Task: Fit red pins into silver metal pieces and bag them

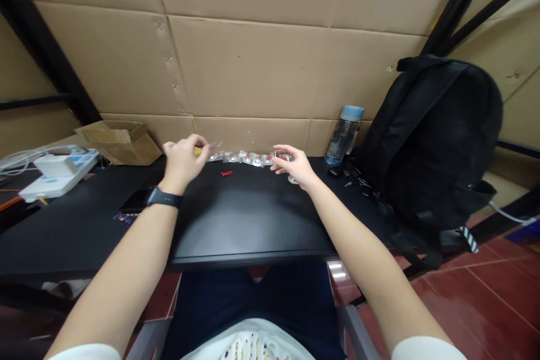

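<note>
Both my arms reach across a black table (236, 225). My left hand (183, 158), with a black band on the wrist, is raised a little and pinches a small clear piece between its fingertips. My right hand (293, 164) is curled around a small clear and silvery object just above the table. Between and behind the hands runs a row of small clear packets (244, 158) along the table's far edge. A tiny red piece (226, 173) lies on the table below my left hand's fingertips.
A black backpack (434, 146) stands at the right, with a blue-capped water bottle (345, 135) beside it and small dark parts (356, 179) in front. At the left lie a dark phone (135, 201), a white device (59, 171) and an open cardboard box (118, 140). Cardboard walls stand behind.
</note>
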{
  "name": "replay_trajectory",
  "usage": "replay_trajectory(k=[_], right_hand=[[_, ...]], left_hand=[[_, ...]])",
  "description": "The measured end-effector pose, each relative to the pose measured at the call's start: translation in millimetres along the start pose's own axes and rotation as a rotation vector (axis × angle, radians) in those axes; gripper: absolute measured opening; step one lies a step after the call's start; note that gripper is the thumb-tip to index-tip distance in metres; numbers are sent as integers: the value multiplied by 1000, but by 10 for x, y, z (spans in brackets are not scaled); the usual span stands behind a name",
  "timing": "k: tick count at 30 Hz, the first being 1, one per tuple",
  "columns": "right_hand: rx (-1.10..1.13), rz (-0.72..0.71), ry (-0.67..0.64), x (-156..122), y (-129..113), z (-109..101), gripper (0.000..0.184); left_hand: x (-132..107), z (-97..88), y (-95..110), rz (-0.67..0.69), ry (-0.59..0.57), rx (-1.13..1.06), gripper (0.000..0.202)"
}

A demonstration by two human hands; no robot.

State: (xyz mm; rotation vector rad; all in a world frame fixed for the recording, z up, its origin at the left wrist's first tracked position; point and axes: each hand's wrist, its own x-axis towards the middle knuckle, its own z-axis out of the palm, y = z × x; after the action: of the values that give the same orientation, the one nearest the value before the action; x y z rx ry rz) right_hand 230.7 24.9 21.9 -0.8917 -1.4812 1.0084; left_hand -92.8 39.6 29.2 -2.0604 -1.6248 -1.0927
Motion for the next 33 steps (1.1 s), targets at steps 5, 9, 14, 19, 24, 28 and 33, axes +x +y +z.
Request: replay_trajectory(k=[5, 9, 14, 19, 24, 28, 33], right_hand=[[-245, -71, 55, 38, -41, -240, 51], [-623, -175, -62, 56, -7, -387, 40], [-843, -98, -292, 25, -31, -431, 46], [-999, 32, -508, -40, -126, -412, 34], [-1066, 95, -555, -51, -101, -367, 26], [-1074, 21, -515, -10, -6, -323, 30], [-945, 28, -522, 8, 44, -287, 29]], left_hand=[[-313, 342, 954, 445, -205, -57, 18], [-522, 538, 1233, 636, -435, -156, 20], [-521, 563, 1045, 624, -651, -365, 31], [-500, 561, 937, 603, -771, -371, 41], [-521, 565, 977, 571, -790, -342, 41], [-515, 530, 990, 549, -812, -336, 40], [-507, 511, 986, 546, -843, -333, 41]])
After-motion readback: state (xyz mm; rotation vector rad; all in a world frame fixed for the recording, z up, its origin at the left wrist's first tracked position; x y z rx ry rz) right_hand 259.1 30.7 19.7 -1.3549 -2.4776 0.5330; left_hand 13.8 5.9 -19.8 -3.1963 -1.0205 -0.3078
